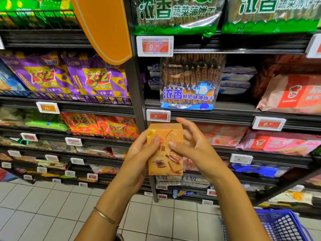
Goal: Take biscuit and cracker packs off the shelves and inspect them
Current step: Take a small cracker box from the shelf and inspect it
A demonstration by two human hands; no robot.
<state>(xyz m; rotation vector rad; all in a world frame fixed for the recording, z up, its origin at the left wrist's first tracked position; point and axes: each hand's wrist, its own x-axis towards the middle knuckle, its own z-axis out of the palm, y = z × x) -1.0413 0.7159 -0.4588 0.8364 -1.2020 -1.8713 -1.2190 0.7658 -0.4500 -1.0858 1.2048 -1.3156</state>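
Observation:
An orange cracker box (169, 153) with pictures of square crackers and a cup stands upright in front of the shelves, at the centre of the head view. My left hand (139, 157) grips its left side, thumb across the front. My right hand (192, 146) holds the right side, thumb pressed on the front and fingers spread behind the box. The box's back face is hidden.
Shelves of snack packs fill the view: purple 3+2 packs (90, 79) at left, a clear bag of biscuit sticks (189, 84) above the box, pink Garden packs (284, 143) at right. A blue shopping basket (279, 225) sits low right on the tiled floor (43, 206).

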